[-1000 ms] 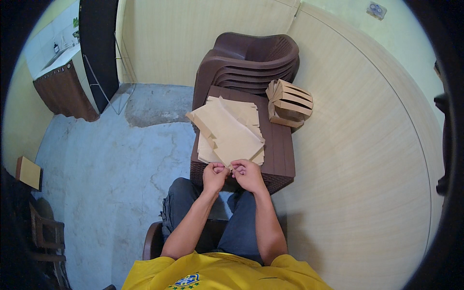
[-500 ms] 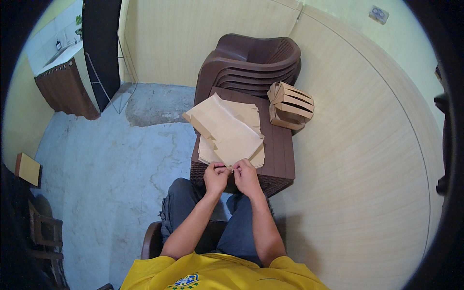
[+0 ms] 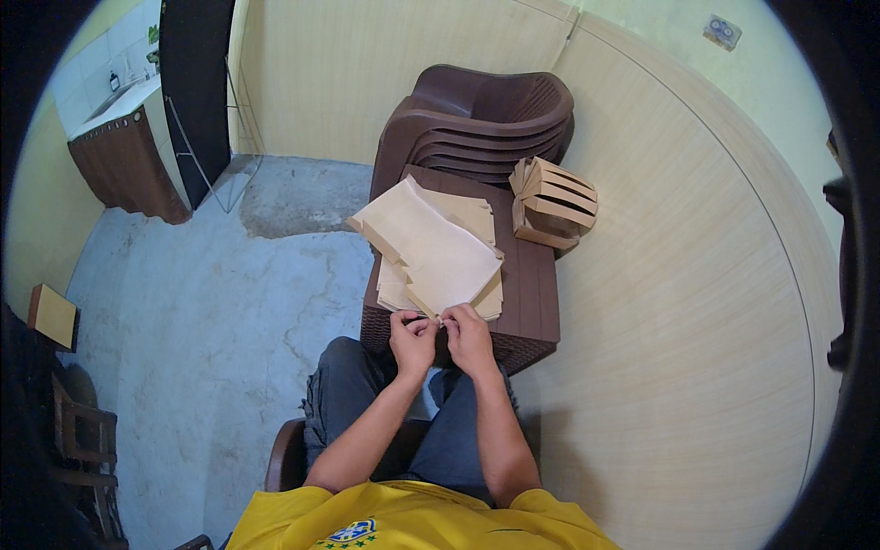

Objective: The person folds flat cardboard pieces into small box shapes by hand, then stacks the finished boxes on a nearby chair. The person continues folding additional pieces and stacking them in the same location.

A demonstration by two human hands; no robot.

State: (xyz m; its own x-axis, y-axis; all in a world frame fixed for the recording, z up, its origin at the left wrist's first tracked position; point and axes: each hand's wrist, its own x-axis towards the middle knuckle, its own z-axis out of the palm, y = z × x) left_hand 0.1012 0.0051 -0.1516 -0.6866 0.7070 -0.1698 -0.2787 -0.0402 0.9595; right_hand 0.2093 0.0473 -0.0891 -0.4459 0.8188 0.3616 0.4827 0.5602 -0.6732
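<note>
A flat brown cardboard sheet [image 3: 440, 243] with notched edges lies aslant on a pile of similar cardboard sheets [image 3: 389, 291]. The pile rests on a dark brown table [image 3: 532, 302]. At the sheet's near corner, my left hand [image 3: 414, 344] and my right hand [image 3: 468, 339] meet, fingertips almost touching. Both are closed in a pinch on that corner, just over the table's near edge. The fingers hide most of the corner, so how it is bent cannot be made out.
Folded cardboard boxes [image 3: 555, 202] stand stacked on the table's far right side. Behind it rises a stack of brown plastic armchairs [image 3: 486, 119]. A wood-panelled wall [image 3: 678, 275] runs along the right. Far left is a sink counter with a brown curtain [image 3: 128, 170].
My fingers have shifted slightly at the sheet's near corner, and the sheet's right edge has bowed up a little. The pile and boxes have stayed in place.
</note>
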